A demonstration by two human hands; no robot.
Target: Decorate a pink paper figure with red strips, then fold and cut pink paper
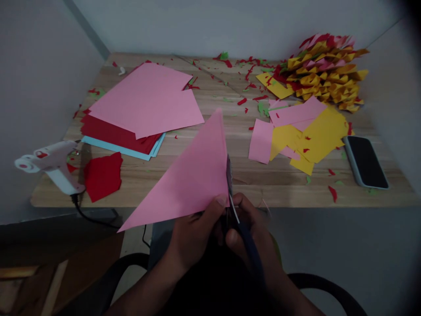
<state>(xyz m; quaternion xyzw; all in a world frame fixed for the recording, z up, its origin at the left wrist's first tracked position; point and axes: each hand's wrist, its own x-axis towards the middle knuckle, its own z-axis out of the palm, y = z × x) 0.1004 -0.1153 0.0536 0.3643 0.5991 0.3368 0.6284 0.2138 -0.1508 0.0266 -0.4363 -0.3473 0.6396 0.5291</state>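
Note:
My left hand (194,235) pinches the lower right corner of a pink paper triangle (194,175), its thumb on top. The triangle is held up in front of the table's near edge, one point upward and one reaching down to the left. My right hand (251,228) is closed round dark-handled scissors (251,250). The scissors' blades point up along the right edge of the pink paper, close to my left thumb. Part of the handles is dark and hard to make out.
On the wooden table (210,81) lie pink sheets (148,96) over red and blue ones, a white glue gun (55,164), red pieces (103,175), yellow pieces (322,136), scattered scraps, a phone (366,160) and a folded-paper bundle (329,72). Chair arms flank me.

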